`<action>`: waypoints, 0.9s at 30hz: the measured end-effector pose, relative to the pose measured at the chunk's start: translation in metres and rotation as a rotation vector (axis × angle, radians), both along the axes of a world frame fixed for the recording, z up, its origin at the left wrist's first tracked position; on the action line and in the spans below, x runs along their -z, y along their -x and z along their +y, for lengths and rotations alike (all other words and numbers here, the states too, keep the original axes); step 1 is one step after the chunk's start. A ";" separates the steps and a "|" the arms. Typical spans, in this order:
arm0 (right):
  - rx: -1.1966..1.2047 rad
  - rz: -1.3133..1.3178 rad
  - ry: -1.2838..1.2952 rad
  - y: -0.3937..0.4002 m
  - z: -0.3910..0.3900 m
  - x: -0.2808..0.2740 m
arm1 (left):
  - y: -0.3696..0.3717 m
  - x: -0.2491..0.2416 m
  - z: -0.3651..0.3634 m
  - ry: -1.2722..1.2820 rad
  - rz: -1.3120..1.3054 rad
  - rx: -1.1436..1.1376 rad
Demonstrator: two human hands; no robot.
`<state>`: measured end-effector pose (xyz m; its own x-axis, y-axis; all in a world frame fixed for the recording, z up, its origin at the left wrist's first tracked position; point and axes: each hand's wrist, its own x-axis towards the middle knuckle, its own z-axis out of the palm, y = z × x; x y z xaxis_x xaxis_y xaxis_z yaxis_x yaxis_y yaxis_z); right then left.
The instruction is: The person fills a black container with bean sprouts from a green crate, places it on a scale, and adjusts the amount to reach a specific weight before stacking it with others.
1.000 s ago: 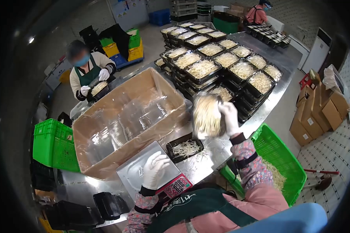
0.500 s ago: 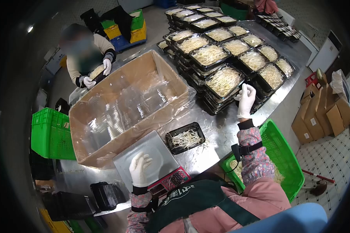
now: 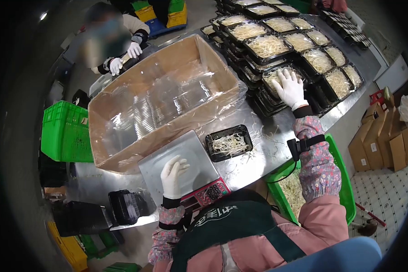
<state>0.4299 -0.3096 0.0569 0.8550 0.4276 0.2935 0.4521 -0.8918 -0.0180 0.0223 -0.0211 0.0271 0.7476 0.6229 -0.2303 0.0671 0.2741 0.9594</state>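
Note:
My right hand point(image 3: 289, 88), in a white glove, lies with its fingers spread on top of a black tray of bean sprouts point(image 3: 271, 78) at the near edge of the stacks. My left hand point(image 3: 173, 177), also gloved, holds nothing. Its fingers are apart and slightly bent over the metal plate of a scale point(image 3: 167, 158). Keys and a red panel point(image 3: 208, 194) show at the scale's near side. Just right of it sits an open black tray point(image 3: 229, 143) partly filled with bean sprouts. Loose sprouts are strewn on the metal table point(image 3: 258, 158) beside that tray.
A lined cardboard box point(image 3: 167, 122) of clear plastic lids stands behind the scale. Stacked trays of sprouts point(image 3: 299, 41) cover the far right. Empty black trays point(image 3: 122, 207) lie front left. A green crate point(image 3: 335, 181) holds sprouts by my right arm. Across the table, a co-worker's gloved hands point(image 3: 124, 59) show.
My right hand has opened from closed fingers and come down flat on the near tray of sprouts. My left hand stays over the scale. The whole view has shifted slightly.

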 end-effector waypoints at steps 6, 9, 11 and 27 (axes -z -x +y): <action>-0.046 -0.151 -0.089 0.008 0.000 -0.003 | 0.061 0.013 0.043 -0.130 -0.025 -0.225; -0.295 -0.365 -0.374 0.050 0.025 -0.020 | 0.118 0.034 0.074 -0.331 0.058 -0.498; -0.485 -0.151 -0.613 0.103 0.061 -0.028 | 0.155 0.052 0.092 -0.440 0.118 -0.634; -0.539 0.367 -0.199 0.184 0.061 0.065 | 0.247 0.081 0.115 -0.757 0.423 -0.700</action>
